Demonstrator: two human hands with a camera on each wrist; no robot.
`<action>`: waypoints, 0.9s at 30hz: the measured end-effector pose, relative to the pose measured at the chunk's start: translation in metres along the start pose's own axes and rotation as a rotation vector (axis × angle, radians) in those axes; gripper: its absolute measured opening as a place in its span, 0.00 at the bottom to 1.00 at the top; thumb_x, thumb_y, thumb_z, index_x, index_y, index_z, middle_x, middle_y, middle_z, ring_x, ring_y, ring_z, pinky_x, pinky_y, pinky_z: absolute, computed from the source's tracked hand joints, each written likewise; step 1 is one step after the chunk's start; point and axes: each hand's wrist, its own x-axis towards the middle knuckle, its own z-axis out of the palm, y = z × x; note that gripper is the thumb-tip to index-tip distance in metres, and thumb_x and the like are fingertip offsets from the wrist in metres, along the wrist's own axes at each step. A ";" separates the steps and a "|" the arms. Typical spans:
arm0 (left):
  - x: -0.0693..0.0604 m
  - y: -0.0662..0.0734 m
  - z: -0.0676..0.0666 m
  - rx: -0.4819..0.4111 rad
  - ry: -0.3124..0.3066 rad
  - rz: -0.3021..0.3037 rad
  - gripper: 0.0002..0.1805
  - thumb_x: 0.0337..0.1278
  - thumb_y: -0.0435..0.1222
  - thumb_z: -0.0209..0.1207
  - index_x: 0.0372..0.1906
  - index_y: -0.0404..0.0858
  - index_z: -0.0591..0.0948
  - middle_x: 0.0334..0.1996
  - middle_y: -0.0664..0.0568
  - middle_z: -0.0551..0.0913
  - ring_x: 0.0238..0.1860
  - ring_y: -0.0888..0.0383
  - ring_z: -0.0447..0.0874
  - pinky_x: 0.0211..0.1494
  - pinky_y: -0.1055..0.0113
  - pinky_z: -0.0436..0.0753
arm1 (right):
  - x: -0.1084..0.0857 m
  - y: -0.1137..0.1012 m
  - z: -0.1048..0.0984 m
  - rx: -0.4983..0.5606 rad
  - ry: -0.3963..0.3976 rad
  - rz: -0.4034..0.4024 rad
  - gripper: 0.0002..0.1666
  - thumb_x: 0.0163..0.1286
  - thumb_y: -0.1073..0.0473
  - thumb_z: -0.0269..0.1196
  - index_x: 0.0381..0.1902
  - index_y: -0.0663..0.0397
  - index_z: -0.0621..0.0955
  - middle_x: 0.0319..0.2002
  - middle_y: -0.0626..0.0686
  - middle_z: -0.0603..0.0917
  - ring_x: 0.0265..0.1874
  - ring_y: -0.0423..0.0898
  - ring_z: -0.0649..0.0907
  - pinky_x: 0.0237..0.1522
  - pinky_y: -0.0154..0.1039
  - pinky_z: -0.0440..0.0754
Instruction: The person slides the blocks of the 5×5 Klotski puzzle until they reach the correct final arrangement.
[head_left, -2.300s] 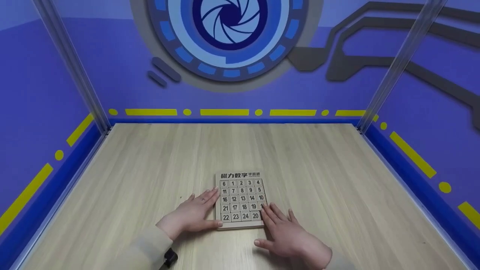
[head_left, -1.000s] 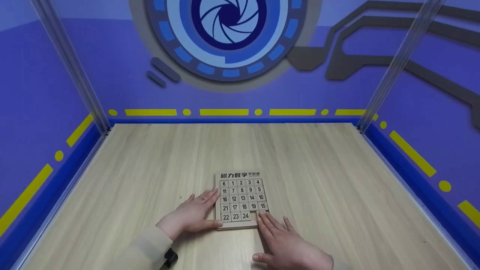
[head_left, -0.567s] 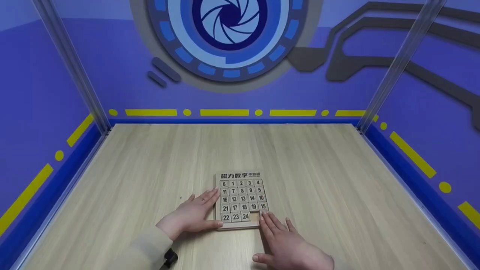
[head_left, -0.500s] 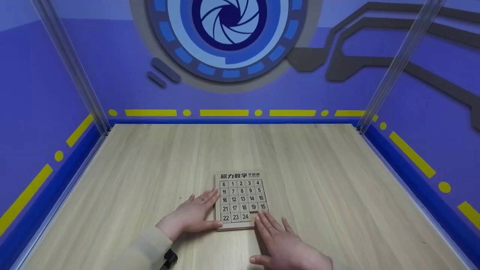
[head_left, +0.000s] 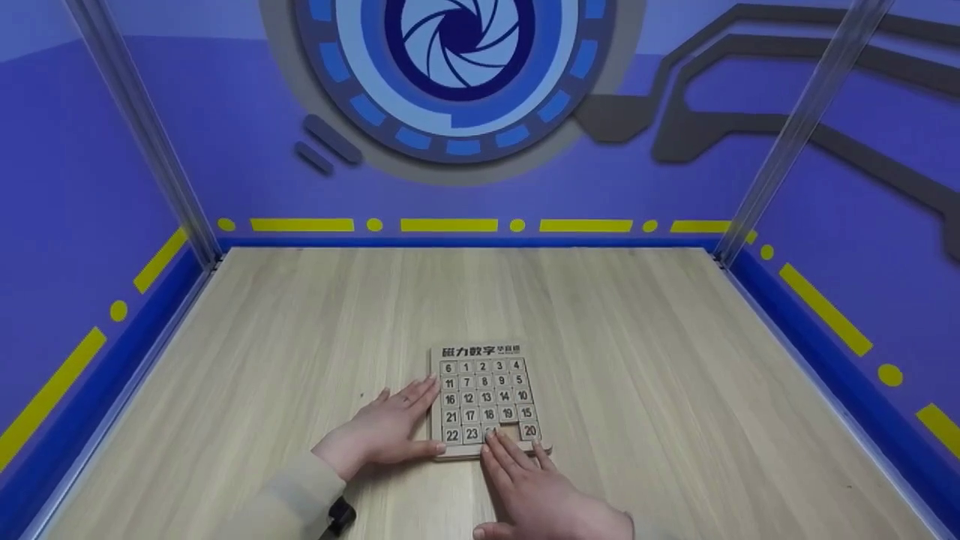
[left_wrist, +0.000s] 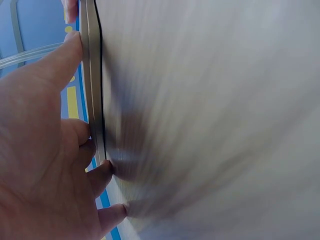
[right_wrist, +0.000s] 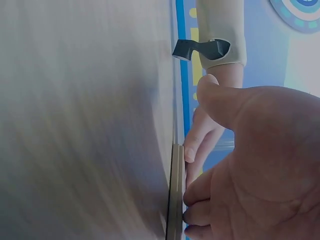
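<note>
A wooden sliding number puzzle (head_left: 466, 451) lies flat on the table, its numbered tiles in rows. Its bottom row has a gap between the 24 tile (head_left: 491, 430) and the 20 tile (head_left: 530, 431) in the right corner. My left hand (head_left: 386, 431) rests along the puzzle's left side, fingertips on the frame and thumb at the lower left corner. With straight fingers, my right hand (head_left: 536, 491) touches the 24 tile and partly covers its number. Both wrist views show the board's thin edge (left_wrist: 95, 75) beside the fingers, while the tile faces are hidden there.
The puzzle lies near the front of the wood-grain table (head_left: 337, 315). Blue-purple printed panels (head_left: 247, 150) wall it at the back and sides, with clear posts (head_left: 142, 127) at the corners. A small black device (head_left: 342, 514) sits at the left sleeve.
The 20 tile has slid right into the bottom right corner, leaving a gap beside the 24 tile. My right hand has shifted left onto the 24 tile; the left hand has stayed put.
</note>
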 end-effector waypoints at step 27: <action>0.001 -0.003 0.003 -0.006 -0.001 0.003 0.56 0.62 0.68 0.56 0.83 0.39 0.52 0.84 0.45 0.50 0.83 0.42 0.52 0.82 0.34 0.54 | -0.015 0.016 -0.004 0.048 0.017 0.035 0.62 0.67 0.21 0.55 0.80 0.62 0.60 0.82 0.61 0.58 0.81 0.58 0.60 0.77 0.69 0.61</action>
